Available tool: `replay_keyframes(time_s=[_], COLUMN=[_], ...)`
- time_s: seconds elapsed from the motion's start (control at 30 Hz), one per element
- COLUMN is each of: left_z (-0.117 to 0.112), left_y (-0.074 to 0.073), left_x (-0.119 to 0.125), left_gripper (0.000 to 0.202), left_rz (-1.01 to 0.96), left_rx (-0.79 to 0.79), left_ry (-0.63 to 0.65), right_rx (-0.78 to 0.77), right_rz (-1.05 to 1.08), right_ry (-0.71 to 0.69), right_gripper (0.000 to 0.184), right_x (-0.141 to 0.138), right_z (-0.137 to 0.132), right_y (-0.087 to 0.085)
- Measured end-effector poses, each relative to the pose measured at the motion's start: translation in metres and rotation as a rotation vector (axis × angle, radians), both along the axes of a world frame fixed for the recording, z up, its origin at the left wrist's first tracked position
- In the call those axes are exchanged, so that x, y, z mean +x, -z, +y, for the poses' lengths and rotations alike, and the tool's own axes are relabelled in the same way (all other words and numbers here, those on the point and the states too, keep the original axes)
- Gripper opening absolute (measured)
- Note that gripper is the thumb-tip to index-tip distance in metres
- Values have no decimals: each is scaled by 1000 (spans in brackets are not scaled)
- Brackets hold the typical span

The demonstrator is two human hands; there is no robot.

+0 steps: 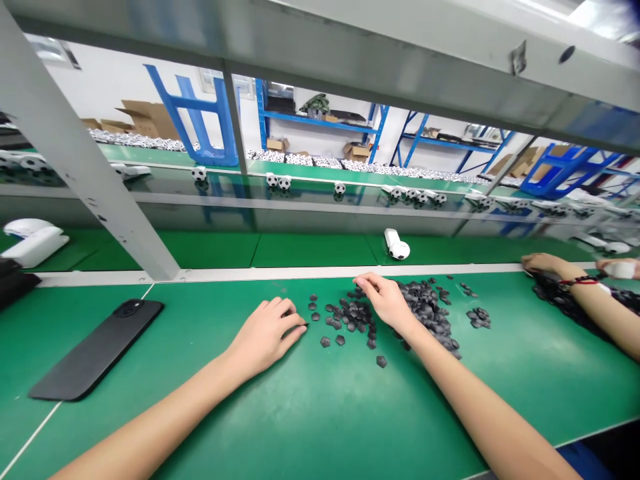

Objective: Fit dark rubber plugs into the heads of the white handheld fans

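Observation:
Many small black pentagon pieces (355, 317) lie loose on the green table (320, 413), with a denser pile (433, 310) of them to the right. My left hand (265, 333) is at the left of the loose pieces, thumb and forefinger pinched together. A dark edge, apparently of one black pentagon piece (307, 325), shows at those fingertips. Just above the loose pieces is my right hand (384, 300), its fingers pressed together; whatever is in them is hidden. My right forearm covers part of the pile.
A black phone (100, 350) lies at left. Beyond the pale rail (280, 273) sits a white part with a football-patterned ball (397, 247); more balls (340, 189) stand on the belt. A metal post (100, 147) rises at left. A co-worker's hands (550, 263) work at right.

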State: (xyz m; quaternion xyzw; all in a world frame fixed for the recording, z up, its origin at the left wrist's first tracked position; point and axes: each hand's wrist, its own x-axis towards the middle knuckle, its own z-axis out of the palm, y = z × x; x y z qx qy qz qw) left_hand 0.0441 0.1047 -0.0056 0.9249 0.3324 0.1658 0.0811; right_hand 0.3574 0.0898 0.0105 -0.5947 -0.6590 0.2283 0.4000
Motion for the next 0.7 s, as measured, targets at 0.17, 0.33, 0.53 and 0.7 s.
replay_keyframes(time_s=[0.17, 0.33, 0.53, 0.7], left_z=[4, 2, 6, 12], left_y=[-4, -11, -9, -6], left_x=[8, 3, 11, 34], left_gripper=[30, 19, 23, 21], left_rz=[-65, -62, -113, -3], left_rx=[-110, -186, -157, -21], left_ry=[-46, -81, -69, -20], right_rx=[-240, -513, -356, -340], right_rz=[-77, -328, -488, -440], right_ry=[-326, -601, -451, -543], right_gripper=[31, 23, 25, 5], right_x=[-11, -21, -23, -25], right_z=[-25, -44, -50, -62], right_y=[-21, -30, -35, -42])
